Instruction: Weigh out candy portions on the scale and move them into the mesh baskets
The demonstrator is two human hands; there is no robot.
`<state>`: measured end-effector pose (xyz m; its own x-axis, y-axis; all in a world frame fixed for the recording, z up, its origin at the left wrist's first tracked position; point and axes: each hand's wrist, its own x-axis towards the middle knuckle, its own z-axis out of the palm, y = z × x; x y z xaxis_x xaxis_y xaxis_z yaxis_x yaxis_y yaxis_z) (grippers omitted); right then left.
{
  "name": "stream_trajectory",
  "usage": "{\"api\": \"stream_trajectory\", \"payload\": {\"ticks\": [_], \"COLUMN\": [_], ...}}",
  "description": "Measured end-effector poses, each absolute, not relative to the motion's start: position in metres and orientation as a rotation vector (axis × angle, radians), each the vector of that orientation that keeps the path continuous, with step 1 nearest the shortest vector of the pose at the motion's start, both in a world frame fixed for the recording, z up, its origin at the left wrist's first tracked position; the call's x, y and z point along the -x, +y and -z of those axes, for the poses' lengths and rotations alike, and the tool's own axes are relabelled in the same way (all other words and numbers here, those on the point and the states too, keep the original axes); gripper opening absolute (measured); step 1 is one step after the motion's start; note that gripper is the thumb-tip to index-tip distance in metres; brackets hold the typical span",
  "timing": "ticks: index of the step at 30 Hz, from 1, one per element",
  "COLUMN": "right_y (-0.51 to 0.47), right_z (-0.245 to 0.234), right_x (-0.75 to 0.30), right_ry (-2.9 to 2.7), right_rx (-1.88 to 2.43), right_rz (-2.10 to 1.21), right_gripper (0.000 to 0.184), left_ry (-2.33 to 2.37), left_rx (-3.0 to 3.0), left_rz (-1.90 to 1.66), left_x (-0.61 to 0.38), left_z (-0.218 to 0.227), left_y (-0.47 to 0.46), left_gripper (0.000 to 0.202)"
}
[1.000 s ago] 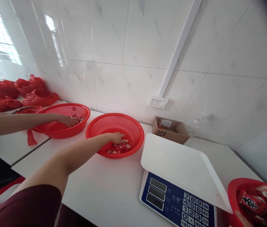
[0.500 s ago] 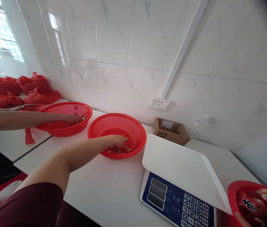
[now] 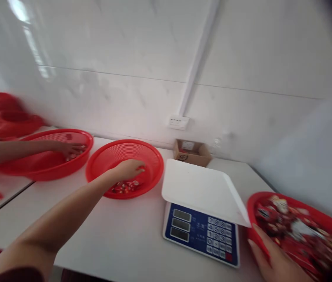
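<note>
My left hand (image 3: 131, 169) is over the inside of the middle red plastic basket (image 3: 124, 143), its fingers curled in. What it holds, if anything, does not show. A small pile of wrapped sweets (image 3: 124, 187) lies in the bottom of that basket, below my wrist. At the lower right, my right hand (image 3: 276, 258) grips the near left rim of another red basket (image 3: 252, 203), which is full of wrapped snacks (image 3: 298, 227) in mixed colours. Motion blurs these packets.
Between the baskets stands a white-topped scale (image 3: 201, 192) with a blue keypad. A cardboard box (image 3: 193, 154) is behind it, under a wall socket (image 3: 178, 122). At left, a co-worker's hand (image 3: 66, 150) reaches into a red basket (image 3: 62, 168); red plastic bags (image 3: 9, 117) lie beyond.
The view has swung to the right, bringing more of the right basket and my right hand into sight. My left hand has lifted from the sweets, its fingers now curled.
</note>
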<state>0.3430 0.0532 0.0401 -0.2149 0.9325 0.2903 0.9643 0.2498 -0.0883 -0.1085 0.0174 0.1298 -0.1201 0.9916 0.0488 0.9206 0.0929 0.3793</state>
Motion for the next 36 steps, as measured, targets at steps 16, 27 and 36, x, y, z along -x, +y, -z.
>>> {"api": "stream_trajectory", "payload": {"ticks": [16,27,36], "right_y": [0.04,0.024,0.019], "right_z": [-0.088,-0.112,-0.106], "right_x": [-0.329,-0.376,-0.387], "right_ry": [-2.035,-1.986,-1.963], "right_rx": [2.015,1.968,1.913], "right_rz": [-0.511,-0.965,-0.972], "right_gripper": [0.056,0.074,0.053], "left_ry": [1.421,1.345,1.309], "left_rx": [-2.182,-2.064,-2.076], "left_rz": [-1.446,-1.323,-1.253], "left_x": [0.021,0.026,0.022], "left_z": [-0.011,0.0,0.004], "left_y": [-0.036,-0.034,-0.033], "left_gripper": [0.015,0.018,0.019]}}
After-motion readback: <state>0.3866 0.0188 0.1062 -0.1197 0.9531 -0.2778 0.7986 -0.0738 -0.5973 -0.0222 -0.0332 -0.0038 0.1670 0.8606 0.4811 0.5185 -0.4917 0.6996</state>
